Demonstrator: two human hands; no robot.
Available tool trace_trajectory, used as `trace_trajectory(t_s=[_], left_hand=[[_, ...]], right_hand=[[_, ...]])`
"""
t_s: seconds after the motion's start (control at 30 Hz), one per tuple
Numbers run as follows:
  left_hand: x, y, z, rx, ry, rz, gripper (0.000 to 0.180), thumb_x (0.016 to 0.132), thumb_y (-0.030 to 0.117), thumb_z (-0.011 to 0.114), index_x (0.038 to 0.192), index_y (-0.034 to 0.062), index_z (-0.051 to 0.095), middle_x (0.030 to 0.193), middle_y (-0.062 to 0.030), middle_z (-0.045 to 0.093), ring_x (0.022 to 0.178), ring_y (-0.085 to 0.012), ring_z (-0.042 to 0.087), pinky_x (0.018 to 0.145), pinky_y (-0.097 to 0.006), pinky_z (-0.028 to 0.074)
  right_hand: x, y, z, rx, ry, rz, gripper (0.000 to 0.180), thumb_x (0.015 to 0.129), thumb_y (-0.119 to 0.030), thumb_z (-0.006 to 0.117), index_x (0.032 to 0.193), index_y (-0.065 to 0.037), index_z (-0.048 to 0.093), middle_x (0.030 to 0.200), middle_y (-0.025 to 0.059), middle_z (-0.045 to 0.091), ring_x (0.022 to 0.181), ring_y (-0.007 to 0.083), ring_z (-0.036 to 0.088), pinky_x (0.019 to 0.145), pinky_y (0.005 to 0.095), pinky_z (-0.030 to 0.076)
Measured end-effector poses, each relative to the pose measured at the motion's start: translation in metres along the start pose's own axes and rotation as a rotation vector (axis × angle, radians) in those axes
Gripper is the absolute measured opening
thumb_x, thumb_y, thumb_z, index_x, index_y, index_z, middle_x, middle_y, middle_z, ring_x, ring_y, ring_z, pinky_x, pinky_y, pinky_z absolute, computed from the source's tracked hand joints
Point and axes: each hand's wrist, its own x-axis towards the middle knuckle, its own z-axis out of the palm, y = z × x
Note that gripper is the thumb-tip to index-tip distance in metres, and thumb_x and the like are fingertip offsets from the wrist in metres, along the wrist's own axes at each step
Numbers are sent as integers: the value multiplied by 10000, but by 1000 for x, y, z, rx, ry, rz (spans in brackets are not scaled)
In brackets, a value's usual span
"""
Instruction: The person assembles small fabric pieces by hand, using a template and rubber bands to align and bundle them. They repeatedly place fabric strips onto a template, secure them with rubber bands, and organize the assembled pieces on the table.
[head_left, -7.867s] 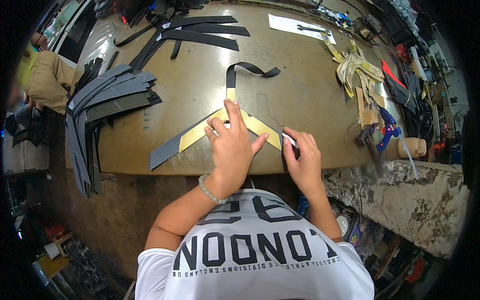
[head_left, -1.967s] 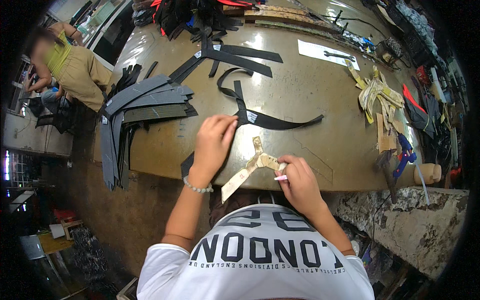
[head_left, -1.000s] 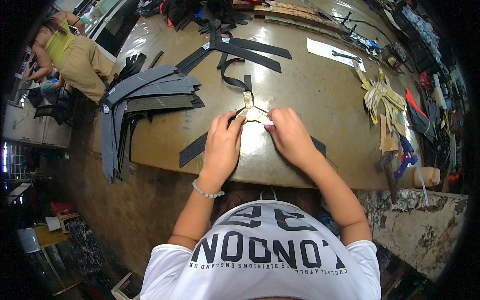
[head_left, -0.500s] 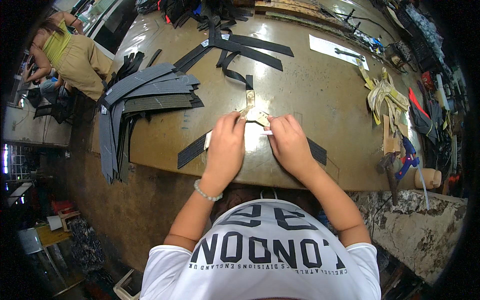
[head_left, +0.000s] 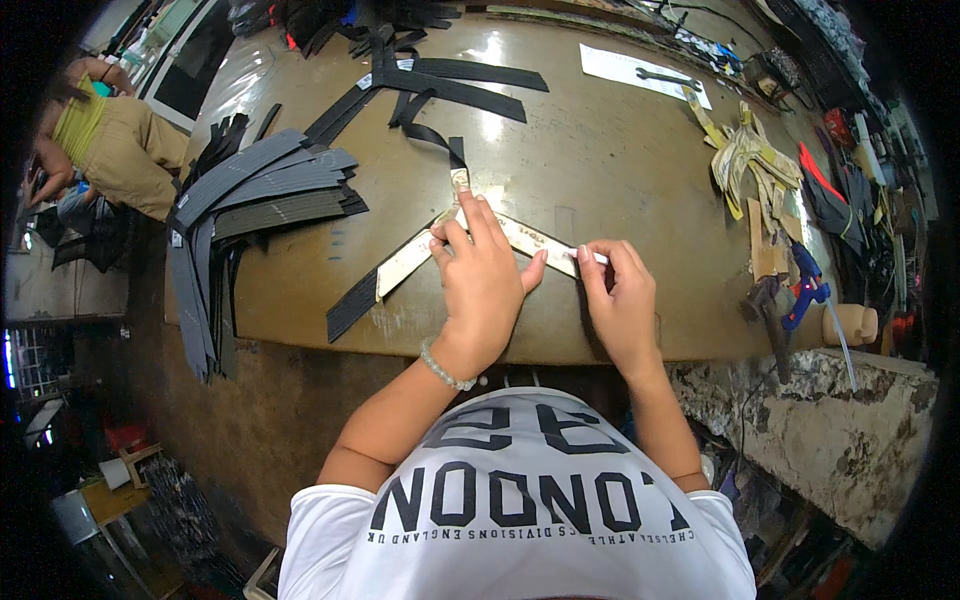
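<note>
A pale Y-shaped template lies on a black webbing strap piece near the table's front edge. Across the template's centre rests my left hand, fingers stretched out and thumb apart, pressing on it. My right hand pinches a short white stick, like chalk, at the outer end of the template's right arm. The strap under that right end is hidden by my right hand. From the template's top, a narrow black strap curls up toward another black strap piece.
Grey and black straps are stacked at the left. A wrench lies on a white sheet at the back right. Pale templates, a blue glue gun and a hammer lie right. A person bends at far left.
My left hand has spread flat over the template's centre. My right hand has moved right with the white stick to the end of the right arm, uncovering the template's arms.
</note>
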Motion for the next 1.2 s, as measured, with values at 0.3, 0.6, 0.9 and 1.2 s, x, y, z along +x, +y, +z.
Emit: trace_trajectory(t_s=[0.3,0.6,0.9,1.2], left_hand=[[5,11,-11,33,-148,-55,1080,708,775,569,1324,-110,507,1412,-257,434,987,-385,535,885,-498,499],[14,5,-15,36,-206,-1,1065,660,809,592,1212,-101,568,1360,-252,481,898,-339,564,723,-420,551],[18,-2,-13,39,-253,22,1055,656,875,517,1229,-11,557,1443,-230,438,947,-371,566,698,-412,567],[16,-5,-9,-68,-157,-12,973,585,828,628,1132,24,603,1400,-229,455,946,-275,499,804,-373,475]], right_hand=[[1,-4,8,-260,12,-126,131,908,-95,619,997,-9,661,858,156,575,758,341,608,651,417,491],[-8,-25,-24,-208,-58,-29,110,888,-62,644,956,8,694,868,163,633,768,333,639,686,391,512],[110,-11,43,-42,-328,-478,197,854,-55,651,1041,-45,712,925,126,635,886,314,605,795,384,496],[144,-7,80,-246,-459,-748,206,807,-109,659,998,-94,734,928,90,649,922,298,618,767,408,528]])
